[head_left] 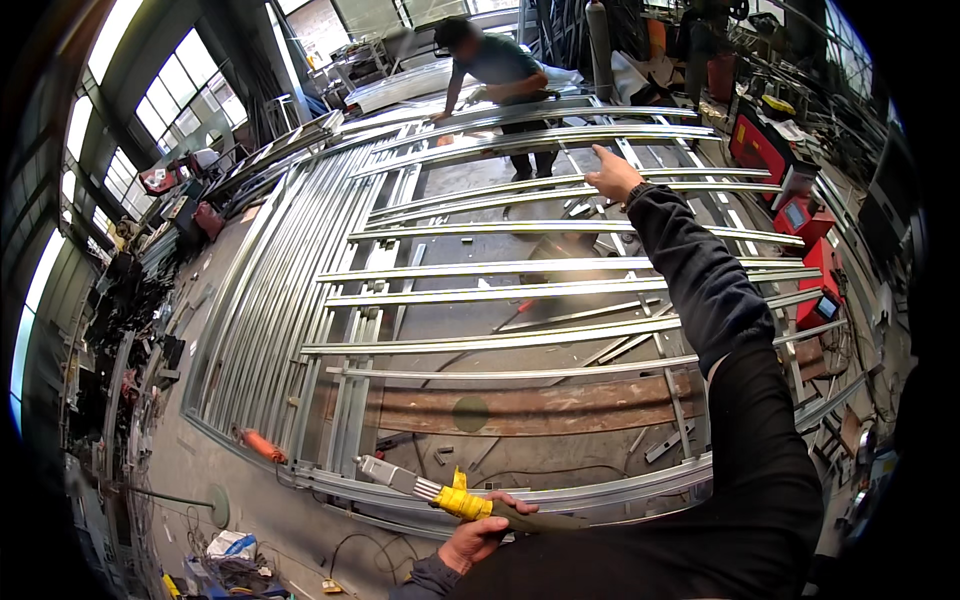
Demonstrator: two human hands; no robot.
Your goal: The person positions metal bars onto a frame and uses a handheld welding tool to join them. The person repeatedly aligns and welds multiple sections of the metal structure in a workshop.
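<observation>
My left hand (478, 540) is low in front of me, its fingers closed around a handheld welding gun (462, 500) with a yellow-wrapped body and a silver metal head pointing left. My right arm reaches far out over the metal frame (520, 500). At its end my right hand (612, 175) is empty, its index finger stretched out toward the far side, above the long steel bars (560, 228). These bars lie roughly parallel across the frame, running left to right. A dense row of bars (280, 300) fills the frame's left side.
A person (495, 70) bends over the frame's far side, one hand on it. Red machines (815, 270) with small screens stand at the right. An orange angle-grinder-like tool (263, 446) lies at the frame's near left corner. Cables and scrap metal (110, 410) litter the floor.
</observation>
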